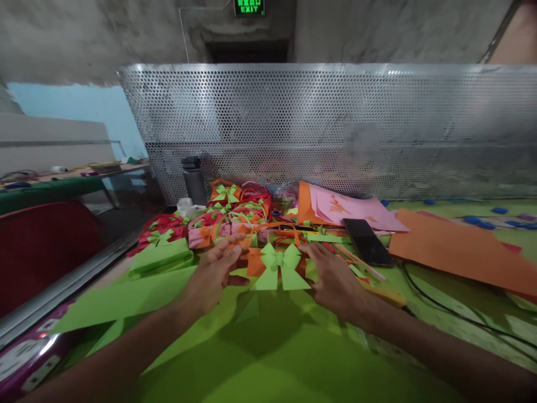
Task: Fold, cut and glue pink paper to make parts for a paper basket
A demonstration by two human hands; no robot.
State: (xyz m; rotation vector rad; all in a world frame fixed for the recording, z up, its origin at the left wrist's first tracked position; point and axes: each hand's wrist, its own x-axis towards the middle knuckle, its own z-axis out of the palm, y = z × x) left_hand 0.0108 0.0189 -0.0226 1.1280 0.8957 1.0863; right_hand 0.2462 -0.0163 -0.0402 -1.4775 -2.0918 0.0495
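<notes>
A small orange paper gift bag (254, 262) with an orange handle is in front of me. A light-green paper bow (279, 258) covers much of its front. My left hand (216, 271) is at the bag's left side, fingers apart and thumb pointing at the bow's left tail. On the other side, my right hand (335, 280) has its fingertips at the bag's right edge, with thumb and fingers spread. Both hands look open around the bag; whether they press on it is hard to tell. Behind it, several finished red, pink and orange bags (226, 193) with green bows are crowded together.
Green paper sheets (130, 296) and a folded green piece (161, 258) lie left. To the right are a black phone (368, 242), pink sheets (348, 207), orange sheets (457, 243), a yellow-handled tool (386, 294) and a black cable (444, 302). A dark bottle (194, 180) stands by the perforated metal panel (268, 123).
</notes>
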